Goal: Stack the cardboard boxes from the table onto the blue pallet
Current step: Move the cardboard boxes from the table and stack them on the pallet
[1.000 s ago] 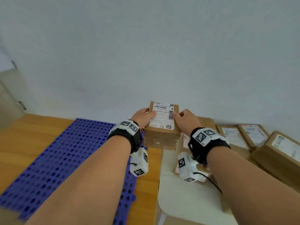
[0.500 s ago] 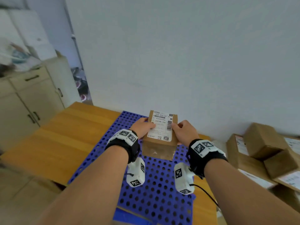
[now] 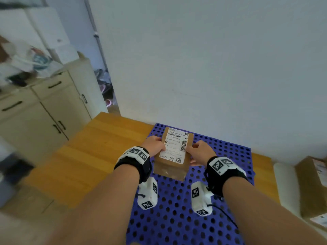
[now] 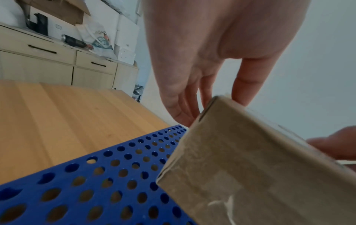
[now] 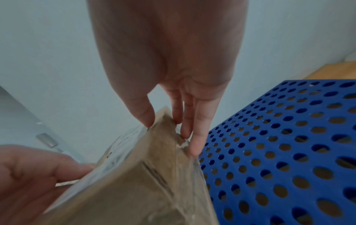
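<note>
A small cardboard box with a white shipping label on top hangs above the blue perforated pallet. My left hand grips its left side, thumb on the top edge and fingers down the side. My right hand grips the right side the same way. In the left wrist view the box sits under my left hand, above the pallet. The right wrist view shows my right hand pinching the box at its upper corner, with the pallet beside it.
The pallet lies on a wooden table against a pale wall. More cardboard boxes sit at the right edge on a white surface. Beige cabinets with clutter on top stand to the left.
Both hands carried the box leftward from beside the other boxes to over the pallet. The view swung left, so the cabinets came in and the other boxes slid to the right edge.
</note>
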